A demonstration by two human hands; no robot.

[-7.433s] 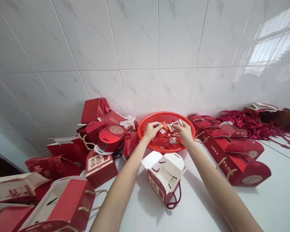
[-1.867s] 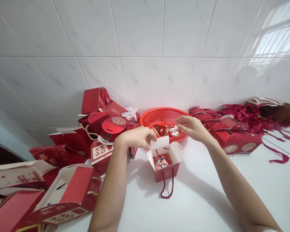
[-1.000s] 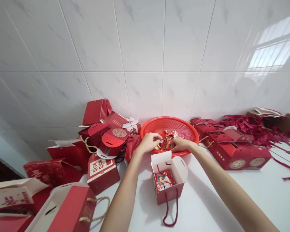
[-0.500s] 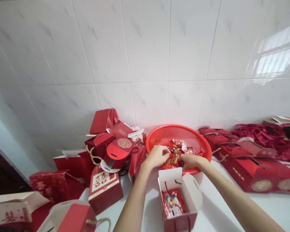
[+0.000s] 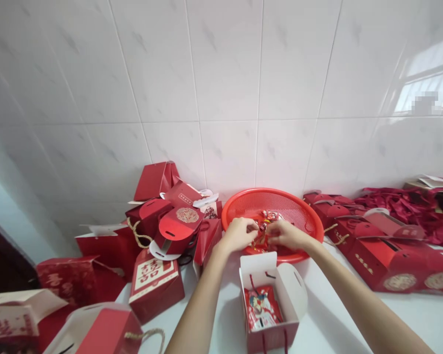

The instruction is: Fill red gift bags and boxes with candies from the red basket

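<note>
A red mesh basket (image 5: 276, 196) stands against the tiled wall with wrapped candies (image 5: 271, 216) inside. Over its left part is my left hand (image 5: 240, 234), its fingers curled at the candies; what they hold, if anything, is too small to name. My right hand (image 5: 285, 235) reaches in from the right, fingers bent down among the candies, their tips partly hidden. In front of the basket an open red and white box (image 5: 273, 337) holds a red printed packet (image 5: 262, 307). The box's white flaps stand up and out.
Many red gift boxes (image 5: 157, 285), some with rope handles, are piled on the left of the white table (image 5: 317, 314). More closed red boxes (image 5: 376, 260) stand at the right, with dark red ribbons (image 5: 398, 204) behind them. The tiled wall (image 5: 229, 73) rises behind.
My right hand has moved left within the basket, closer to my left hand. The view has shifted slightly.
</note>
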